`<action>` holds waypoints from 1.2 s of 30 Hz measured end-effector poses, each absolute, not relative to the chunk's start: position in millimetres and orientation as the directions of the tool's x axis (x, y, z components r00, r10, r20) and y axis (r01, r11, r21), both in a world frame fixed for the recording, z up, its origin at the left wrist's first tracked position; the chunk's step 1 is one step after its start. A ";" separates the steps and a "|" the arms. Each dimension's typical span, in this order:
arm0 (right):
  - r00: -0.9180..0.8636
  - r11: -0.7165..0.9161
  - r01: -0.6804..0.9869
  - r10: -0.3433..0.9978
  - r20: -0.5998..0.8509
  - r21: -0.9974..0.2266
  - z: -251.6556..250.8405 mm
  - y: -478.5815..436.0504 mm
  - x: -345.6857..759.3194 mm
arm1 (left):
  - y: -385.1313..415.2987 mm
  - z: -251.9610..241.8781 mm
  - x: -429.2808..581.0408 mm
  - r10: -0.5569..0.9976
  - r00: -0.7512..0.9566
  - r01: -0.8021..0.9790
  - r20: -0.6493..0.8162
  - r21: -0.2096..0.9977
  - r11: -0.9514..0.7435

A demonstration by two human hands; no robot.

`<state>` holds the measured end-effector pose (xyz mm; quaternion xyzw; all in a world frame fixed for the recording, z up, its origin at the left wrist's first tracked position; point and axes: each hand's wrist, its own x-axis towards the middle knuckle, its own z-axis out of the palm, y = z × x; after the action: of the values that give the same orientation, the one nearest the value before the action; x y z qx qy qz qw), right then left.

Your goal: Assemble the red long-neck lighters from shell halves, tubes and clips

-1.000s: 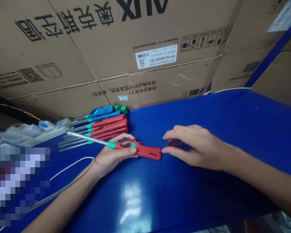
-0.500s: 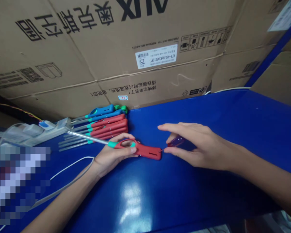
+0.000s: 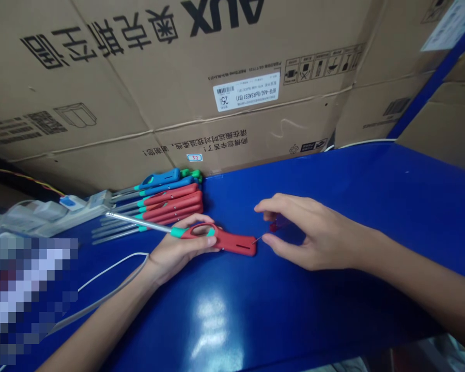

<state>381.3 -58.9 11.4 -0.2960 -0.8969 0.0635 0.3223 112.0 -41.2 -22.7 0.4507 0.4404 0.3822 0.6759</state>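
My left hand [image 3: 174, 253] is closed round a long-necked gas lighter [image 3: 232, 242]. It has a red handle, a turquoise collar and a metal tube pointing up and left. My thumb lies by the trigger opening. My right hand [image 3: 321, 235] holds a small screwdriver [image 3: 273, 227] with a see-through red and purple handle, mostly hidden by the fingers. Its thin shaft meets the butt end of the lighter handle, near the corner. The right thumb and index finger are spread apart, while the other fingers curl round the handle.
Several red lighters [image 3: 174, 202] and blue lighters [image 3: 163, 177] lie in a row against a big cardboard box [image 3: 120, 113]. A white power strip [image 3: 73, 214] with plugs is at left. A pale cable [image 3: 112, 268] crosses the blue tabletop [image 3: 294, 315]. The lower left is pixelated.
The right thumb and index finger have shifted on the screwdriver, and its handle has turned and shows less. The left hand and the lighter stay nearly as they were.
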 end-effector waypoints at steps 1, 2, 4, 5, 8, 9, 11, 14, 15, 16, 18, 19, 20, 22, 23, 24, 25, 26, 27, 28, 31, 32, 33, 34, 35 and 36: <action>-0.626 0.819 0.470 0.572 0.530 -0.328 12.1 -59.7 380.9 | -41.3 -22.9 111.9 0.914 0.321 -0.120 -0.248 0.947 0.299; -0.634 0.822 0.452 0.569 0.524 -0.346 12.7 -60.4 380.4 | -41.3 -23.0 111.8 0.914 0.324 -0.120 -0.246 0.947 0.297; -0.642 0.826 0.431 0.563 0.520 -0.363 13.0 -61.5 379.7 | -41.2 -23.2 111.7 0.912 0.327 -0.120 -0.246 0.947 0.298; -0.644 0.828 0.429 0.561 0.521 -0.362 12.7 -61.7 379.6 | -41.2 -23.3 111.6 0.912 0.328 -0.122 -0.246 0.946 0.299; -0.639 0.833 0.447 0.552 0.536 -0.325 10.3 -60.9 380.3 | -41.0 -23.2 111.2 0.910 0.333 -0.128 -0.247 0.945 0.303; -0.635 0.838 0.453 0.543 0.550 -0.305 9.3 -60.3 380.6 | -41.0 -23.1 111.1 0.911 0.332 -0.131 -0.246 0.944 0.303; -0.628 0.847 0.459 0.522 0.577 -0.267 7.4 -59.0 381.3 | -40.9 -22.8 111.0 0.911 0.331 -0.132 -0.245 0.944 0.302; -0.627 0.854 0.466 0.504 0.594 -0.232 5.8 -58.4 381.8 | -40.8 -22.5 111.2 0.913 0.329 -0.130 -0.243 0.946 0.298; -0.629 0.851 0.471 0.508 0.589 -0.231 5.9 -58.7 381.7 | -40.8 -22.6 111.2 0.913 0.327 -0.130 -0.242 0.946 0.298; -0.631 0.847 0.476 0.516 0.579 -0.236 6.3 -59.2 381.5 | -40.8 -22.6 111.3 0.914 0.326 -0.130 -0.243 0.946 0.298; -0.635 0.837 0.480 0.539 0.554 -0.264 8.1 -60.8 380.7 | -41.1 -22.8 111.4 0.915 0.320 -0.129 -0.246 0.945 0.300; -0.638 0.833 0.476 0.548 0.541 -0.281 9.5 -61.7 380.2 | -41.2 -22.9 111.5 0.916 0.317 -0.129 -0.247 0.945 0.300; -0.642 0.831 0.470 0.554 0.530 -0.298 10.9 -62.5 379.6 | -41.3 -22.9 111.5 0.916 0.315 -0.127 -0.248 0.945 0.300; -0.643 0.828 0.457 0.560 0.522 -0.325 13.4 -63.9 378.7 | -41.6 -23.0 111.6 0.916 0.315 -0.127 -0.249 0.945 0.301; -0.641 0.824 0.457 0.566 0.518 -0.335 14.2 -64.3 378.4 | -41.6 -23.0 111.6 0.916 0.314 -0.128 -0.249 0.945 0.301; -0.639 0.819 0.461 0.574 0.512 -0.343 14.5 -64.4 378.3 | -41.6 -23.0 111.6 0.916 0.314 -0.129 -0.248 0.945 0.300; -0.636 0.812 0.466 0.583 0.505 -0.351 14.3 -64.5 378.4 | -41.5 -23.0 111.7 0.916 0.315 -0.130 -0.247 0.945 0.300; -0.633 0.806 0.473 0.591 0.500 -0.355 13.7 -64.3 378.7 | -41.3 -23.0 111.7 0.916 0.316 -0.131 -0.247 0.945 0.300; -0.630 0.802 0.479 0.597 0.496 -0.357 12.9 -64.1 379.0 | -41.1 -23.1 111.8 0.916 0.317 -0.132 -0.246 0.945 0.300; -0.625 0.799 0.485 0.602 0.497 -0.357 12.0 -63.9 379.4 | -41.0 -23.1 111.9 0.916 0.318 -0.133 -0.246 0.945 0.300; -0.606 0.802 0.490 0.595 0.528 -0.342 10.0 -63.3 379.7 | -40.6 -23.0 112.1 0.914 0.322 -0.137 -0.248 0.943 0.304; -0.603 0.806 0.492 0.588 0.539 -0.330 9.7 -63.2 379.4 | -40.6 -22.9 112.2 0.914 0.321 -0.137 -0.248 0.943 0.304; -0.604 0.810 0.494 0.581 0.546 -0.316 9.6 -63.0 379.1 | -40.6 -22.8 112.1 0.915 0.320 -0.137 -0.248 0.943 0.303; -0.607 0.813 0.499 0.575 0.549 -0.301 9.4 -62.8 378.7 | -40.7 -22.8 112.0 0.915 0.319 -0.138 -0.248 0.943 0.303; -0.610 0.815 0.505 0.570 0.550 -0.286 9.2 -62.4 378.4 | -40.7 -22.8 111.9 0.915 0.318 -0.140 -0.247 0.943 0.303; -0.612 0.818 0.507 0.563 0.556 -0.270 9.0 -61.9 378.1 | -40.8 -22.9 111.7 0.916 0.317 -0.143 -0.246 0.942 0.303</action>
<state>378.1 -61.9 9.0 -0.2984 -0.8967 0.0427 0.3240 111.7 -40.8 -22.9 0.4437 0.4358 0.3896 0.6793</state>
